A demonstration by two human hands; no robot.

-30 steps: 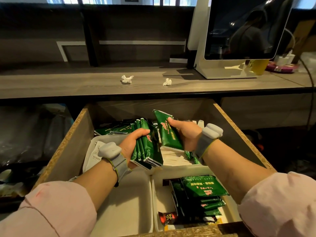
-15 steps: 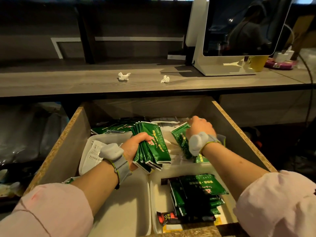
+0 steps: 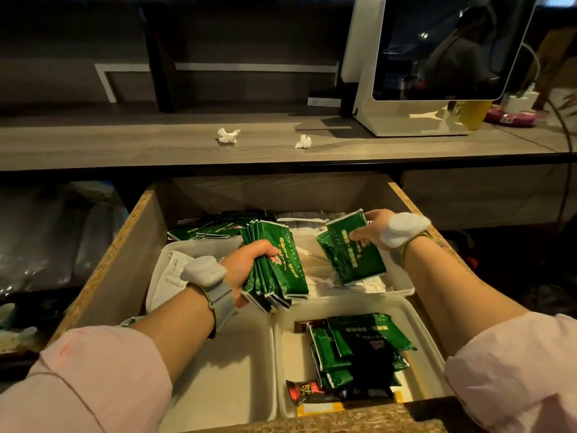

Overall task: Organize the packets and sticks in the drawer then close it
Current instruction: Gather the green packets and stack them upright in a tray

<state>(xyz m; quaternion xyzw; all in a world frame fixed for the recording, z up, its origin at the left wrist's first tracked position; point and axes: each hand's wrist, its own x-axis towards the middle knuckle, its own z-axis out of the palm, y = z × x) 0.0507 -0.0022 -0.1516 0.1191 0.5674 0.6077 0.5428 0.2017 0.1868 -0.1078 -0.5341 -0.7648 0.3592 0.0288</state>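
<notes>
Holding what, was the left hand (image 3: pixel 246 270)?

Its fingers were curled round a thick stack of green packets (image 3: pixel 278 270), held on edge.

And the right hand (image 3: pixel 374 228)?

It pinched a thinner bunch of green packets (image 3: pixel 349 254) by its upper edge, tilted, above the far tray (image 3: pixel 402 288). The hands were apart and the two bunches did not touch.

What lay between them?

White paper sticks (image 3: pixel 315 270), lying in that far tray beneath and between the hands. Flat green packets (image 3: pixel 215 229) lay beyond the left hand, at the back of the drawer (image 3: pixel 125 235), which stood open.

And nearer than the hands?

Under the left forearm was the near-left tray (image 3: pixel 231 370). Under the right forearm was the near-right tray (image 3: pixel 418 345), with loose green packets (image 3: pixel 352 342) heaped crookedly and a red-and-black sachet (image 3: pixel 303 390) at its near edge.

Beyond the drawer?

The counter (image 3: pixel 125 148), with two crumpled white scraps (image 3: pixel 229 135) and, past the right hand, a screen (image 3: pixel 446 48).
</notes>
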